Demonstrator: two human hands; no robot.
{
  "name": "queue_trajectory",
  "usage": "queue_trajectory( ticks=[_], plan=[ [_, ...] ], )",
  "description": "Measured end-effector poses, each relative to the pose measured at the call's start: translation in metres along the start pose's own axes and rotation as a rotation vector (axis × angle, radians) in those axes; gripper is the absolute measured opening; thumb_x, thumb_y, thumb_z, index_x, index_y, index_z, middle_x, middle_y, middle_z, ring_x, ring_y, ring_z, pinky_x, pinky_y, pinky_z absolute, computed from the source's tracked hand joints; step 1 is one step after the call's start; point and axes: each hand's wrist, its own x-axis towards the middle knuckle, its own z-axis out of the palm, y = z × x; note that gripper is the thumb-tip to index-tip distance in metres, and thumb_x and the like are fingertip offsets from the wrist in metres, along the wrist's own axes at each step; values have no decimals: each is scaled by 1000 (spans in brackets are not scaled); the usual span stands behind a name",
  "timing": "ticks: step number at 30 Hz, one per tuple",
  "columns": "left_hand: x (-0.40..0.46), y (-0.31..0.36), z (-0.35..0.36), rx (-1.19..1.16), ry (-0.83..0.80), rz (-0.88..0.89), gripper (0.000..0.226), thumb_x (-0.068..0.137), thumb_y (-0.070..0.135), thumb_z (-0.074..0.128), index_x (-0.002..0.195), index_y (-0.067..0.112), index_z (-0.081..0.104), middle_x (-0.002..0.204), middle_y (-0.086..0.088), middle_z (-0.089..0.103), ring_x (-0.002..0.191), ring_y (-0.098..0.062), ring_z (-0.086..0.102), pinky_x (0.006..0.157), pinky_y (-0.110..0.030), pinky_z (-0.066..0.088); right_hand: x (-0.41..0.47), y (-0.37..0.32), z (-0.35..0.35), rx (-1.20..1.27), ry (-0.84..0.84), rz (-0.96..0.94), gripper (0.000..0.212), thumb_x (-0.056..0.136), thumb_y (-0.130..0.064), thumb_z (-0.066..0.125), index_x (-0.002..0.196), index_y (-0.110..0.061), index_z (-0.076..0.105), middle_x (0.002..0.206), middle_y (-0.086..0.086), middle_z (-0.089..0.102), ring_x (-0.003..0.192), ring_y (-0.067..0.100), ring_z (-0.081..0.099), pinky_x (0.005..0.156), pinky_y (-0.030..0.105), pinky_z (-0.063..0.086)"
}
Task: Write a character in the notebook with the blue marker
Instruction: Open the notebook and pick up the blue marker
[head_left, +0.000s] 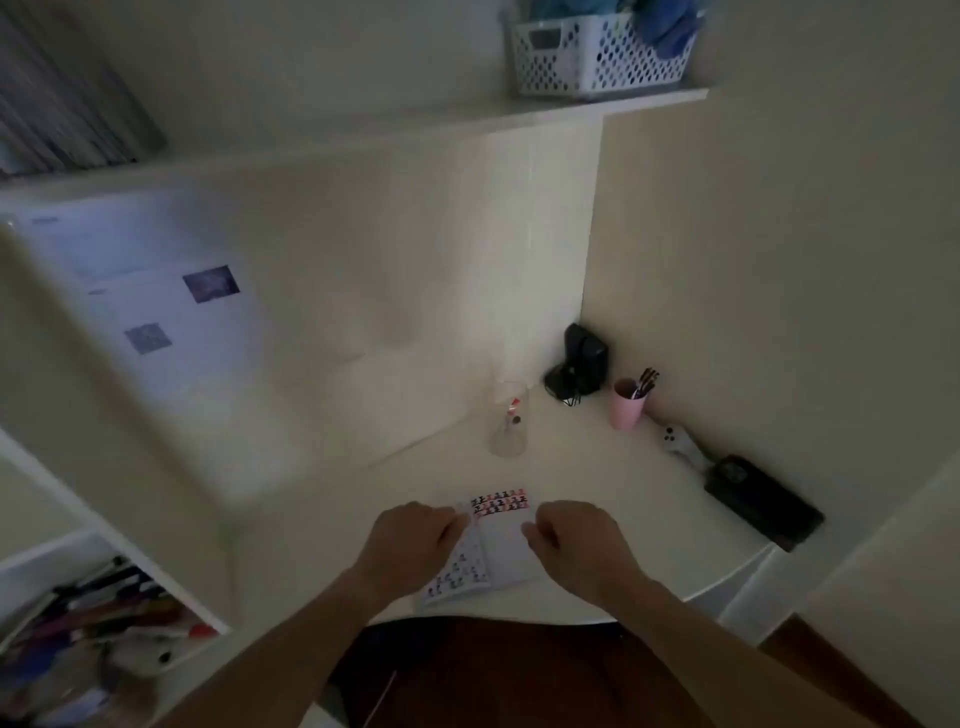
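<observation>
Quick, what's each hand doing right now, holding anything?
Left hand: fingers curled on the notebook, at its left page; no marker seen.
Right hand: loosely curled over the right page; grip cannot be told.

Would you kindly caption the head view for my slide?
Both hands, left and right, rest on the open notebook; no marker held.

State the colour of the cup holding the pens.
Pink; the cup shows in the head view.

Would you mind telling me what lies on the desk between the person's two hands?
In the head view, the open notebook lies between the left hand and the right hand, its pages partly filled with rows of written characters. No marker shows there.
</observation>
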Motion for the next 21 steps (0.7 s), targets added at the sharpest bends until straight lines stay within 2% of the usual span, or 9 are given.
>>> queue_trajectory(
  ticks=[3, 5, 7, 8, 10, 13, 15, 18, 21],
  plan=[
    [25, -22, 45, -13, -55, 33, 62, 98, 65, 26, 93, 19, 68, 91, -9, 69, 81, -29, 67, 64, -37, 57, 22, 28, 39, -27, -129, -32, 37, 93, -55, 47, 108, -26, 64, 109, -4, 64, 102, 16, 57, 87, 32, 49],
    [42, -41, 81, -33, -150, 24, 61, 100, 67, 28, 118, 26, 69, 118, -17, 70, 103, -36, 69, 78, -47, 60, 35, 52, 70, -38, -256, -2, 56, 90, -66, 43, 136, -35, 51, 143, -4, 52, 130, 20, 46, 106, 37, 41],
    [58, -50, 116, 8, -214, -33, 77, 91, 80, 9, 140, 41, 54, 150, -15, 53, 135, -37, 52, 102, -59, 46, 45, 76, 106, -44, -320, 10, 70, 87, -76, 35, 148, -41, 35, 161, -3, 34, 146, 23, 30, 116, 44, 31],
    [64, -55, 135, 42, -226, -67, 85, 83, 84, -1, 147, 48, 42, 162, -10, 39, 147, -34, 36, 112, -62, 35, 48, 88, 124, -50, -334, 9, 75, 85, -80, 28, 150, -43, 30, 164, -3, 29, 150, 23, 25, 119, 44, 27],
    [73, -61, 170, 38, -280, -115, 93, 73, 86, -12, 153, 53, 24, 170, -3, 19, 155, -29, 16, 120, -61, 19, 54, 109, 160, -54, -325, 0, 82, 80, -84, 15, 151, -45, 26, 166, -3, 27, 152, 22, 23, 121, 44, 24],
    [75, -72, 227, 68, -264, -121, 94, 74, 85, -17, 153, 53, 22, 170, -4, 18, 156, -29, 16, 120, -60, 21, 59, 138, 216, -63, -309, 13, 72, 86, -79, 20, 150, -46, 30, 165, -5, 30, 150, 22, 26, 121, 44, 23],
    [66, -82, 265, 59, -228, -120, 84, 82, 84, -7, 153, 52, 26, 170, -7, 19, 155, -34, 17, 118, -62, 24, 58, 156, 251, -112, -273, -6, 68, 89, -75, 23, 148, -44, 36, 163, -3, 35, 149, 23, 29, 120, 45, 23],
    [48, -94, 310, 83, -119, -102, 63, 94, 76, 12, 154, 57, 14, 171, -8, 14, 156, -34, 12, 119, -64, 20, 48, 172, 283, -156, -138, -76, 63, 92, -70, 29, 146, -41, 40, 161, 0, 38, 148, 26, 30, 119, 47, 20],
    [44, -97, 327, 88, -2, -81, 62, 95, 74, 11, 154, 57, 14, 171, -7, 16, 156, -33, 14, 119, -65, 17, 44, 179, 294, -128, -98, -101, 60, 93, -69, 28, 147, -44, 34, 163, -3, 31, 151, 24, 21, 122, 45, 14]
  ],
)
